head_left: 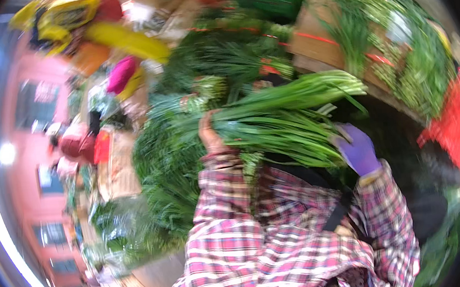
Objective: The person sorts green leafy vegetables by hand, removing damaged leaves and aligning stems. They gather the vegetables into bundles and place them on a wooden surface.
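Note:
My bare left hand (210, 135) grips the leafy part of a loose bunch of long green leaves (277, 116), which look like chives. The bunch lies sideways in front of my chest, its pale stem ends to the right, split into an upper and a lower fan. In a purple glove, my right hand (357, 148) is closed around the stem ends of the lower fan; its fingers are partly hidden. Just beyond the bunch lies a tied bundle of greens (247, 61) with a red band. A heap of feathery greens (165, 166) is left of my left hand.
Cardboard boxes (313, 38) stand at the upper right, beside more bundled greens (423, 79). A red plastic bag (448, 126) hangs at the right. A person in a yellow-and-dark garment (64, 18) is at the upper left. Clear plastic (125, 220) covers greens at the lower left.

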A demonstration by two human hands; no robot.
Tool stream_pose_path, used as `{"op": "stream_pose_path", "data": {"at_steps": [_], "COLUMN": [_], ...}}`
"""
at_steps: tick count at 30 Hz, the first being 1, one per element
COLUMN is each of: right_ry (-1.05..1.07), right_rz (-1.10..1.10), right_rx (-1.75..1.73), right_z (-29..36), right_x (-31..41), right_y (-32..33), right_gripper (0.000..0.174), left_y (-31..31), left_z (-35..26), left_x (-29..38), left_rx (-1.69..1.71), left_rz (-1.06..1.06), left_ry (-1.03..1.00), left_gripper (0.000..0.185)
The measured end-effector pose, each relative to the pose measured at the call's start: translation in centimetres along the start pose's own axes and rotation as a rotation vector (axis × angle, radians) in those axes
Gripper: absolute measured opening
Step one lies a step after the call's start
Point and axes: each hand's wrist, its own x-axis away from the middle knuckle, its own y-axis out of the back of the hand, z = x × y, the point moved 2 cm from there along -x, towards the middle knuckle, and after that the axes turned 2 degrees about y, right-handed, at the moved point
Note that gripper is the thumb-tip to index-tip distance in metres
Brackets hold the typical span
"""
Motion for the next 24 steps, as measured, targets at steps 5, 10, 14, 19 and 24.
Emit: {"op": "stream_pose_path", "data": {"at_steps": [5, 10, 14, 19, 24], "right_ry": [-0.089, -0.133, -0.205, -0.216, -0.473], "right_rz": [-0.184, -0.186, -0.104, 0.132, 0.039], "right_rx": [-0.256, -0.354, -0.452, -0.481, -0.537], "right_z": [-0.9, -2.6, -1.3, -0.5, -0.6], "right_x": [0.7, 1.5, 1.3, 0.9, 1.7], "right_y": [0.0, 1.6, 1.4, 0.2, 0.7], "right_gripper": [0.014, 0.015, 0.017, 0.030, 0.026], "left_y": [-1.4, -2.3, -2.8, -2.5, -1.2], "left_z": [0.3, 0.2, 0.2, 0.0, -1.3], "left_x": [1.0, 1.6, 1.8, 2.1, 2.5], "left_rx": [0.649, 0.753, 0.887, 0.874, -0.020], "left_rz": [0.186, 0.130, 0.114, 0.132, 0.078], "left_ry": [0.429, 0.440, 0.474, 0.474, -0.162], "left_gripper": [0.023, 0.020, 0.015, 0.015, 0.015]}}
